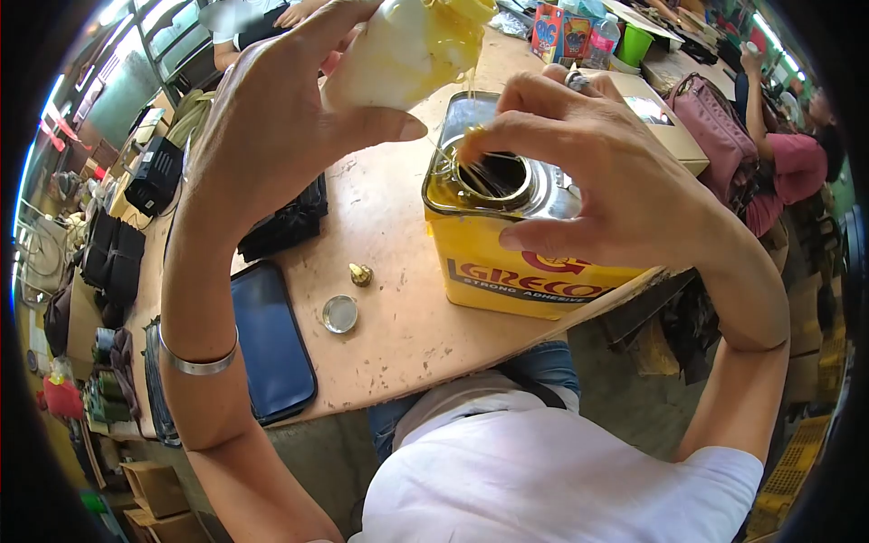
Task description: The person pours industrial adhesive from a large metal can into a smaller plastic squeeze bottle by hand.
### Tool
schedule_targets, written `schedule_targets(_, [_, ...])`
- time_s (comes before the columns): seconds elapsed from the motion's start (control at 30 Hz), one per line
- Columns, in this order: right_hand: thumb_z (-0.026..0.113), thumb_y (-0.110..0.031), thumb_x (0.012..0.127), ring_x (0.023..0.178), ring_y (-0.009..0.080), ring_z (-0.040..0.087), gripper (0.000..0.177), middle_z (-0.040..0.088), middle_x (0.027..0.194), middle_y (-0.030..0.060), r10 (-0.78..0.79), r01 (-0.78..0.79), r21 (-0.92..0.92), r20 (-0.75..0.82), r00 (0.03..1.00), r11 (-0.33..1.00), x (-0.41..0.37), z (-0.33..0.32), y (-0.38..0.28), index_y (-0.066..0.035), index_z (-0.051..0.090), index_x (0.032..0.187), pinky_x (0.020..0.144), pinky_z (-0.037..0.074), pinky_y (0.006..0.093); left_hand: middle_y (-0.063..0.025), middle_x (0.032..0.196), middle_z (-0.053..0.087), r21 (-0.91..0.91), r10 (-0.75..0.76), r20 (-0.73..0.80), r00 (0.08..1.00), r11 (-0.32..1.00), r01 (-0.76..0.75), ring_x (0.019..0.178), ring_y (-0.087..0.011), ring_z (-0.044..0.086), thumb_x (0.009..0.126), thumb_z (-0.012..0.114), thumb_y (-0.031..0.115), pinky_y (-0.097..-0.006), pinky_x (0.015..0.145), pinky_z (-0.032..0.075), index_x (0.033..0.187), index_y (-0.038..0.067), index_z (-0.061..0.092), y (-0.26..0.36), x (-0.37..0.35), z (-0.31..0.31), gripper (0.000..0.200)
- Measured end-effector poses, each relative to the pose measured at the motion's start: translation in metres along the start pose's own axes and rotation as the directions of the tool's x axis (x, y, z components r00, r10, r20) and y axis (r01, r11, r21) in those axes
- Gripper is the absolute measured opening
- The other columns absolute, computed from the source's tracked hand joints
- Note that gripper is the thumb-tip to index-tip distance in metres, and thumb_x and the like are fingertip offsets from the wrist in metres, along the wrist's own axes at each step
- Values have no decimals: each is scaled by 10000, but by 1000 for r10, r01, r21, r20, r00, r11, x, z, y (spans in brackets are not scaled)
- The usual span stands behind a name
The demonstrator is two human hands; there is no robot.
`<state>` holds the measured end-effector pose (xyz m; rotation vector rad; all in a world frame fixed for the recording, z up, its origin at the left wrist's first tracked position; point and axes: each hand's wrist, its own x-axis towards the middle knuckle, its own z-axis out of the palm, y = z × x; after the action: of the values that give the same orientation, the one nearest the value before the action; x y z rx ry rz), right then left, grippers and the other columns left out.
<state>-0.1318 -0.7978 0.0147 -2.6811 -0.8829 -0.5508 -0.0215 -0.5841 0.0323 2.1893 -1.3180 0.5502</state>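
My left hand is closed around a whitish plastic bottle smeared with amber adhesive and tilted to the right. A thin strand of adhesive hangs from the bottle above a yellow metal can marked "Greco strong adhesive". Over the can's round opening, my right hand has its fingers bent and its thumb apart, with no object visible between them. Sticky strands stretch from an adhesive-coated fingertip to the rim. A round metal lid and a small brass-coloured cap lie on the table.
A dark blue phone-like slab lies at the wooden table's front left edge, near folded black material. Behind the can are a cardboard box, a pink bag and a green cup. Other people sit farther back.
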Motion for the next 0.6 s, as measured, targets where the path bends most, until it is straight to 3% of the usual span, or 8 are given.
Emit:
schedule_targets(0.1, [685,-257,652,869,233,498,484,506,897,70,18,-15,-74,42,999,997,5,10,-1,-95,576,1096,775,292,365,-39,1039,601,-69,-8,-5,1000,998,7,975,-132,533,613,777,169,-305,900,370,1194,74,518,-2,0,1,643])
schedule_targets(0.17, [681,-243,657,868,238,500,483,508,902,77,-3,7,-52,71,997,999,4,8,0,-87,578,1102,772,301,370,-38,1048,597,-157,-32,-5,999,987,31,982,-135,531,617,774,136,-301,902,372,1193,68,518,-3,-1,2,633])
schedule_targets(0.3, [678,-201,662,858,241,504,463,508,903,86,-80,79,12,86,993,997,2,6,1,-72,588,1097,751,336,351,-46,1053,596,-148,-13,-17,1000,989,10,991,-138,529,614,772,108,-300,901,377,1190,55,515,0,-2,4,633])
schedule_targets(0.4, [678,-138,645,848,209,510,387,526,905,84,-82,63,196,86,993,979,5,8,4,-58,611,1018,722,357,311,-49,1049,597,-138,9,-32,999,990,-13,993,-139,530,614,774,121,-303,901,377,1187,52,515,1,1,6,633])
schedule_targets(0.5, [696,-125,610,841,174,507,362,540,900,67,7,-75,452,150,989,889,9,9,12,-58,605,954,707,365,278,-51,1044,601,-79,1,-1,1000,997,-1,991,-139,532,614,776,137,-304,904,373,1181,50,517,3,0,3,629])
schedule_targets(0.6, [708,-141,590,827,150,499,345,549,894,51,91,-147,422,152,984,895,8,-12,10,-74,595,910,705,365,274,-53,1035,604,-74,2,-3,1000,997,-2,987,-139,534,615,780,154,-302,907,369,1170,47,521,3,-1,2,622])
